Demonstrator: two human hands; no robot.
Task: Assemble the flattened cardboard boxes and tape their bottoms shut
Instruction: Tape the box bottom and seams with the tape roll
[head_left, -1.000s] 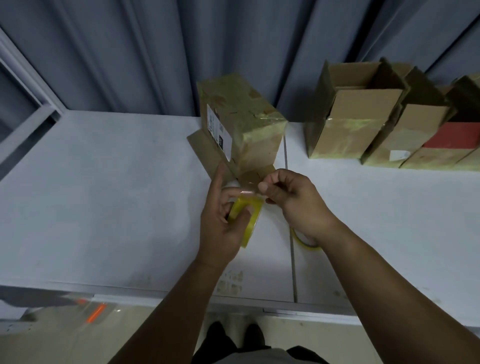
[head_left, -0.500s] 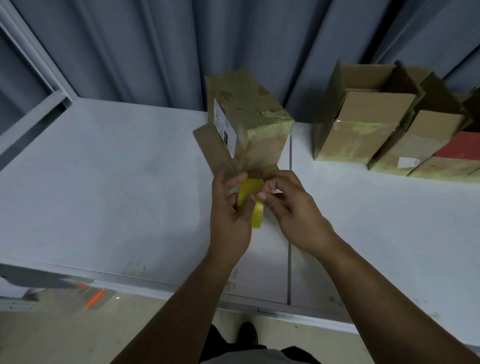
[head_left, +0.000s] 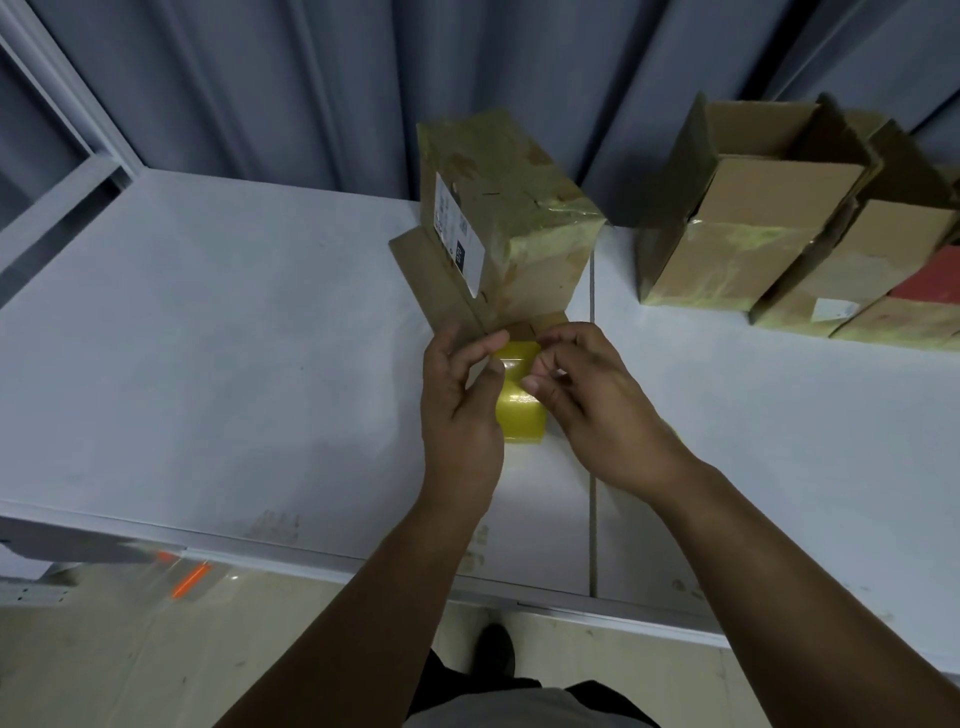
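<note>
The grey bench (head_left: 208, 338) carries a row of assembled boxes (head_left: 753, 249) pushed to its far right, probably to keep them out of the way. At the middle, one cardboard box (head_left: 519, 223) stands on its splayed open flaps, seemingly so its bottom faces up for taping. Just in front of it, the left hand (head_left: 460, 410) grips a yellow tape roll (head_left: 519, 415) to steady it. The right hand (head_left: 597, 405) pinches at the roll's face, likely picking for the loose end.

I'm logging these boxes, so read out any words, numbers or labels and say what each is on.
None reads clearly.
The white label on the taped box: print too blurred to read.
The white sticker on a right-hand box: too small to read.
The yellow tape roll: no writing visible.
</note>
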